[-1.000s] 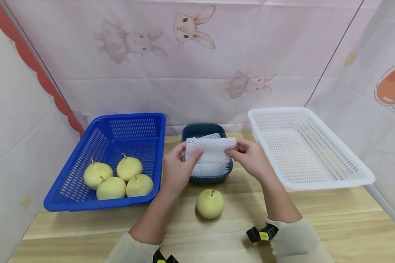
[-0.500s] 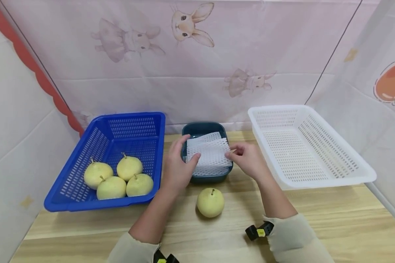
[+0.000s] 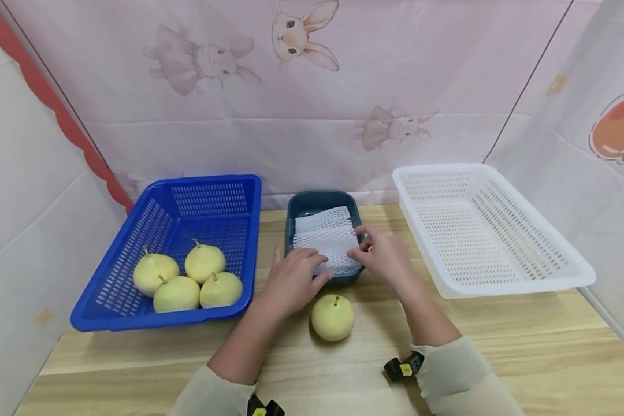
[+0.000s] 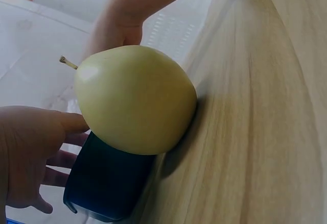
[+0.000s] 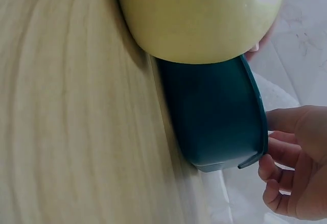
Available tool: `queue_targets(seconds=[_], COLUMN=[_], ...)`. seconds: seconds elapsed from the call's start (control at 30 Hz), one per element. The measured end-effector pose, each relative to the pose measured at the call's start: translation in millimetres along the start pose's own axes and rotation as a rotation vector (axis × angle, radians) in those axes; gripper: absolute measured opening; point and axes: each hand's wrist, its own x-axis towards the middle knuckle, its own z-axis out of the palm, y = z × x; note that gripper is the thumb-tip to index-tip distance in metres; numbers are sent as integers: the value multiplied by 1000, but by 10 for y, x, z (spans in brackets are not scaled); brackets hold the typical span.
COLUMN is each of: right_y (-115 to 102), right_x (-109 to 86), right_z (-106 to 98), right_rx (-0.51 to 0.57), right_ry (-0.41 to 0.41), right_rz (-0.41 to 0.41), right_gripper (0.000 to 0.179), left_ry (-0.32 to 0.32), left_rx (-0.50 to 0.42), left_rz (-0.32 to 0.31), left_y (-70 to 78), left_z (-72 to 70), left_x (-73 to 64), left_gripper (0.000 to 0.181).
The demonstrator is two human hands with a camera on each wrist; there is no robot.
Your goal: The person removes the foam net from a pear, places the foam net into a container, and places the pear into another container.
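Several white foam net sleeves (image 3: 326, 234) lie stacked flat in a small dark teal bin (image 3: 317, 199). My left hand (image 3: 293, 280) is at the bin's near left side, its fingers bent loosely over the net. At the right rim is my right hand (image 3: 387, 254), thumb on the net's right edge and index finger apart from it. A yellow-green pear (image 3: 333, 318) stands stem up on the table just in front of the bin. The left wrist view shows this pear (image 4: 135, 101) large before the bin (image 4: 110, 175); the right wrist view shows loosely curled fingers beside the bin's rim (image 5: 258, 96).
On the left stands a blue plastic basket (image 3: 255, 231) with several pears (image 3: 177, 294) in its near half. A white perforated basket (image 3: 499, 242) stands on the right. Behind the wooden table (image 3: 343, 381) hangs a pale pink cloth (image 3: 312, 127) with rabbit prints.
The foam net that both hands held up by its sides is lowered onto the others in the bin. My left hand has let go and moved toward the near side; the right has shifted slightly left.
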Motion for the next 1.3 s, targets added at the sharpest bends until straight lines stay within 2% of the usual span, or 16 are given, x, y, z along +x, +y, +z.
queue_targets(seconds=[0.07,0.13,0.27,0.33,0.4,0.47,0.57,0.63,0.73,1.03,1.3], right_y=[-9,-20,-37,-41,-40,-39,-36,-36,-32,-46,-90], right_x=[-8,-21,-38,-39,-40,-52,-70,-77,-77,-83,-85], right_z=[7,7,9,19,35,50,65,74,90,124,150], right_rx=[4,20,0,-48,-113,-171,-233,-241,-229,-237,-264], right_ry=[56,136,273,274,217,118,-46,-138,-228,-299,-292], right_rz=[-24,-103,-411,-545,-586,-542,-396,-305,-218,-150,-128], right_gripper=[44,37,16,12,14,17,24,30,37,46,48], left_ry=[-11,-19,-34,-43,-54,-70,-89,-97,-100,-98,-124], left_rx=[10,17,30,33,39,50,58,56,51,82,95], left_rz=[4,7,8,6,6,6,5,1,-6,7,-3], left_y=[3,9,12,11,10,8,6,6,5,-9,3], left_z=[8,11,23,33,40,49,60,67,80,131,163], left_x=[-2,-2,3,7,9,8,2,0,0,11,39], left_gripper=[40,41,43,45,47,49,52,55,59,59,59])
